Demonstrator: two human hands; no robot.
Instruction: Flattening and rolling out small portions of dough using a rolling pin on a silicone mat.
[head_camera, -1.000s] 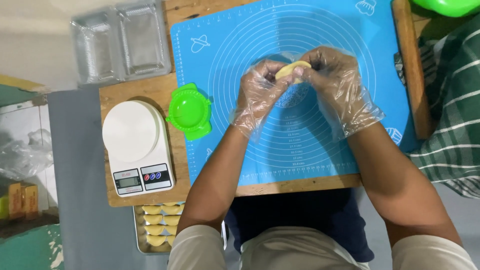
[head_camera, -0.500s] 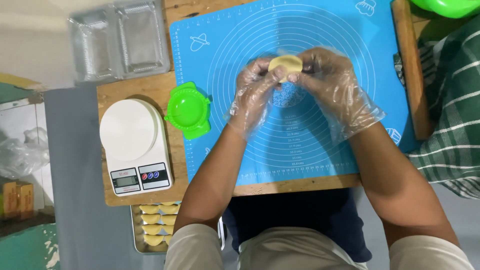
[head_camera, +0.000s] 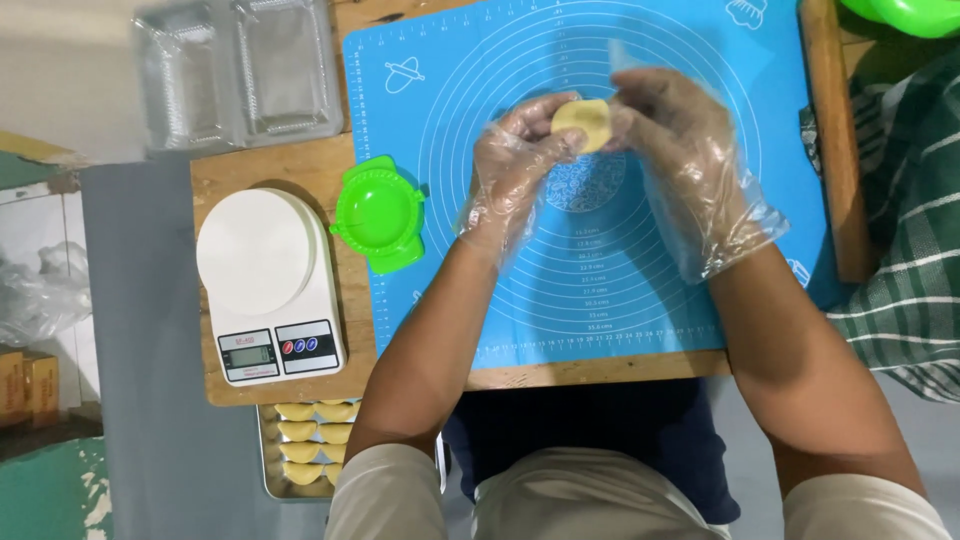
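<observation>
Two gloved hands, left hand (head_camera: 515, 165), right hand (head_camera: 675, 150), pinching one dough round (head_camera: 584, 122), one green press (head_camera: 379, 212)

Mat (head_camera: 700, 300) is lying on the wooden board (head_camera: 270, 170), taking up its right part. Dumpling press (head_camera: 379, 213) is sitting at the mat's left edge, scale (head_camera: 268, 285) just left of it. Plastic trays (head_camera: 238, 72) are lying behind the scale. Tray of dumplings (head_camera: 310, 445) is sitting in front of the board. Both hands, left hand (head_camera: 515, 165) and right hand (head_camera: 680, 150), are pinching a dough piece (head_camera: 583, 122) above the mat's centre.
</observation>
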